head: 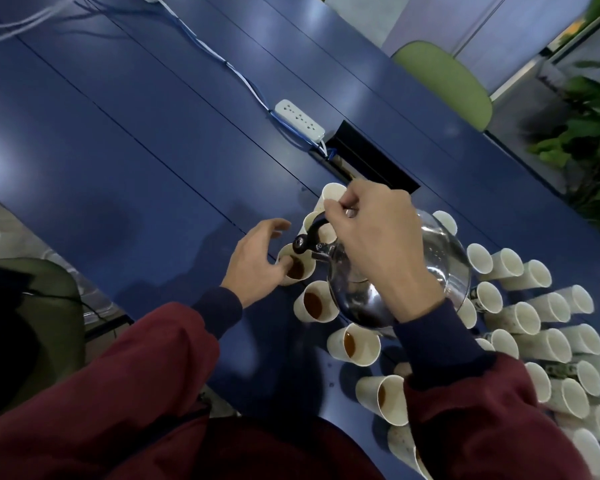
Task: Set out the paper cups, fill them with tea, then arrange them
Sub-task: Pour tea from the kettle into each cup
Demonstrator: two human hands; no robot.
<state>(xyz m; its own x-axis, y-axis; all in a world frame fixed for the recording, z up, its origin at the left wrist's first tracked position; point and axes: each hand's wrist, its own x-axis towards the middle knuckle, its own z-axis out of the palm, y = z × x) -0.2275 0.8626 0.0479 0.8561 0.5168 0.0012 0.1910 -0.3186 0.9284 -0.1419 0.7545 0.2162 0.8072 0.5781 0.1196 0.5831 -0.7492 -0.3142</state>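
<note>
In the head view, your left hand (253,261) reached forward from a dark cuff and red sleeve, palm down, with the wrist bent slightly to the right. Its fingers were loosely spread and gripped nothing. The thumb tip lay against the near rim of a cup (297,268); I could not tell whether any other finger touched it.

Your right hand (378,244) came in from the lower right with the forearm angled up and to the left. Its fingers were curled tight round the top handle of the kettle (444,258), and the handle itself was mostly hidden under the knuckles. The steel kettle was tipped to the left, and its black-capped spout (309,240) hung just over that cup, which held dark tea.

Three filled cups (316,303) stood in a line running from that cup toward you along the blue table (118,150), each just beside the next. A few more cups stood past the spout, partly hidden by your right hand. Many empty cups (513,265) crowded together to the right of the kettle.

Farther up the table lay a white power strip (300,119), near a black cable hatch (371,161).
</note>
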